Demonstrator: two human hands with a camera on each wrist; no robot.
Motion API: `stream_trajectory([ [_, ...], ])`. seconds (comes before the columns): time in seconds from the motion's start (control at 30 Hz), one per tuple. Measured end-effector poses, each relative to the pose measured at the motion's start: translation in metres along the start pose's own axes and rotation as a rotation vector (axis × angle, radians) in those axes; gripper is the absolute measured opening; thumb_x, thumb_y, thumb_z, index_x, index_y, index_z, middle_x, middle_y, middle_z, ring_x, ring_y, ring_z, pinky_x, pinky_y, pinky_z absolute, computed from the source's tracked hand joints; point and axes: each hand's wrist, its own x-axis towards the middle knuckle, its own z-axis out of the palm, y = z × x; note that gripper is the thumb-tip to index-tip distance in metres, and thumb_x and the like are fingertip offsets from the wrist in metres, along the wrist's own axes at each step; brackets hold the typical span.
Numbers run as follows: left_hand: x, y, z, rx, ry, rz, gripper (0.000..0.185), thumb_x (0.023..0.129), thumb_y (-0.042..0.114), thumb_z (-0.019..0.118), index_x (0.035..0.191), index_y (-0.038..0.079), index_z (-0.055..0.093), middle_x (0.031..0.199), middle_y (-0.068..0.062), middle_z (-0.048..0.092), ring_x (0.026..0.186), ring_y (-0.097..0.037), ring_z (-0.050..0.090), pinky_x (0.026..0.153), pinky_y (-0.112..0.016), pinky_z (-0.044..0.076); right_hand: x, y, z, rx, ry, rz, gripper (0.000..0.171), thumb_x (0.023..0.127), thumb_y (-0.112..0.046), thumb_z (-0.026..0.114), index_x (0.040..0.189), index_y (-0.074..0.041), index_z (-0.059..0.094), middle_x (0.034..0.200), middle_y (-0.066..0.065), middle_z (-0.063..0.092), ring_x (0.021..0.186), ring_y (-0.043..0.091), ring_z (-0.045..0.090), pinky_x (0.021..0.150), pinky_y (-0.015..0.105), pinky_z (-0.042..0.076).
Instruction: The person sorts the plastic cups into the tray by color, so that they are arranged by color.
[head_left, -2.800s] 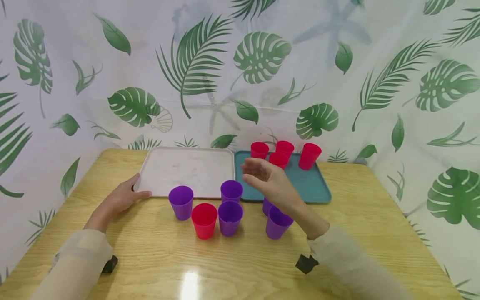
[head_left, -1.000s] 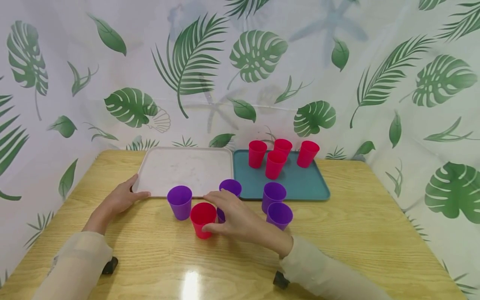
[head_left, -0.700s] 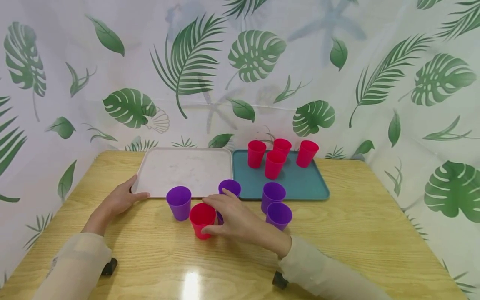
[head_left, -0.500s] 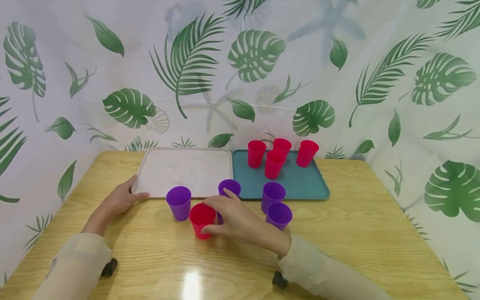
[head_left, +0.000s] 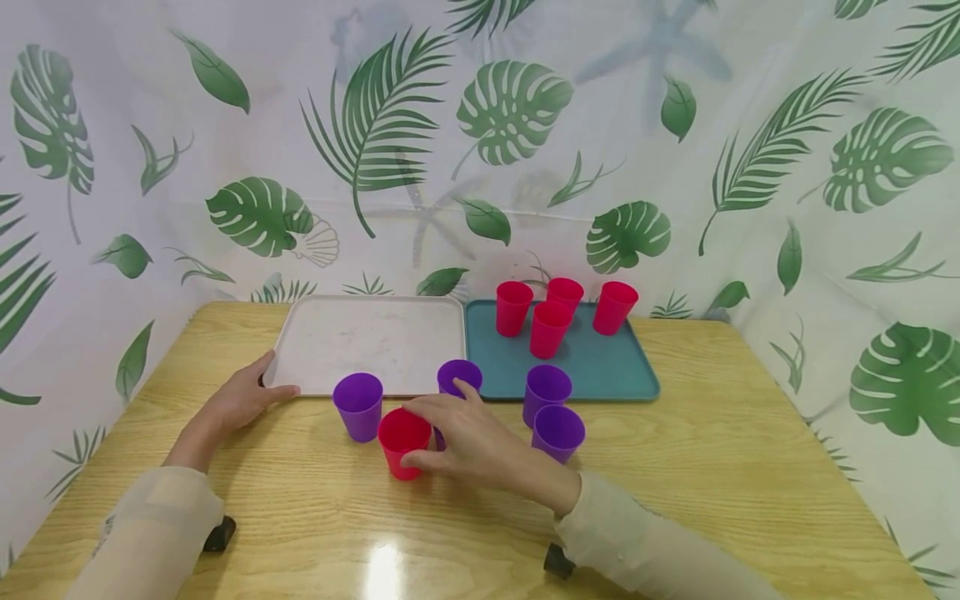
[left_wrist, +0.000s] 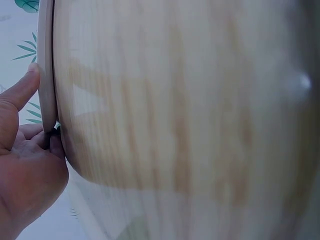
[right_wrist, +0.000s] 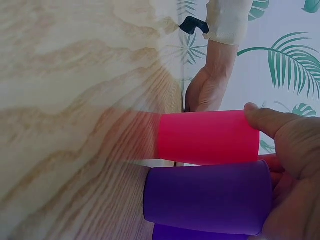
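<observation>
A red cup [head_left: 393, 451], stood upright on the table [head_left: 300, 517] with purple cups [head_left: 359, 409] close on either side, is held near the rim between thumb and fingers by the right hand [head_left: 477, 438]. The white tray [head_left: 367, 342] is gripped at its near left corner by the left hand [head_left: 242, 398]. Four more red cups [head_left: 550, 332] are borne by the teal tray [head_left: 603, 371].

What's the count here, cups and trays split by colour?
Red cups: 5
Purple cups: 5 (1 mostly hidden behind the right hand)
White tray: 1
Teal tray: 1
Total: 12
</observation>
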Motion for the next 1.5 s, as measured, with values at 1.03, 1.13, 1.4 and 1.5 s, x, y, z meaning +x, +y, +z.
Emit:
stream_trajectory([
  [1.03, 0.005, 0.001, -0.005, 0.042, -0.014, -0.032, 0.097, 0.103, 0.036, 0.064, 0.16, -0.007, -0.001, 0.164, -0.036, 0.0, 0.151, -0.055, 0.0, 0.122, -0.066, 0.006, 0.0, 0.043, -0.118, 0.392, 0.448, 0.091, 0.064, 0.091, -0.017, 0.081, 0.148, -0.001, 0.054, 0.141, 0.012, 0.062, 0.118, 0.026, 0.066, 0.099, 0.043, 0.057],
  [1.13, 0.005, 0.001, -0.005, 0.043, -0.015, -0.036, 0.097, 0.103, 0.036, 0.064, 0.16, -0.007, -0.001, 0.164, -0.036, 0.0, 0.151, -0.055, 0.001, 0.122, -0.066, 0.007, 0.0, 0.059, -0.13, 0.373, 0.467, 0.155, 0.066, 0.093, -0.02, 0.08, 0.15, -0.004, 0.053, 0.145, 0.011, 0.059, 0.118, 0.027, 0.065, 0.098, 0.041, 0.057],
  [1.4, 0.006, 0.002, -0.006, 0.057, -0.025, -0.037, 0.096, 0.104, 0.036, 0.063, 0.16, -0.008, -0.002, 0.164, -0.037, 0.001, 0.151, -0.055, 0.002, 0.122, -0.066, 0.007, 0.0, 0.099, -0.142, 0.311, 0.511, 0.28, 0.064, 0.094, -0.022, 0.077, 0.15, -0.002, 0.052, 0.143, 0.017, 0.06, 0.116, 0.034, 0.065, 0.097, 0.046, 0.058],
  [1.5, 0.006, 0.001, -0.006, 0.058, -0.028, -0.04, 0.096, 0.104, 0.036, 0.063, 0.159, -0.008, -0.002, 0.163, -0.037, 0.001, 0.151, -0.055, 0.002, 0.122, -0.066, 0.007, 0.002, 0.111, -0.138, 0.306, 0.494, 0.312, 0.066, 0.094, -0.023, 0.077, 0.15, -0.001, 0.052, 0.144, 0.019, 0.059, 0.119, 0.035, 0.063, 0.098, 0.049, 0.056],
])
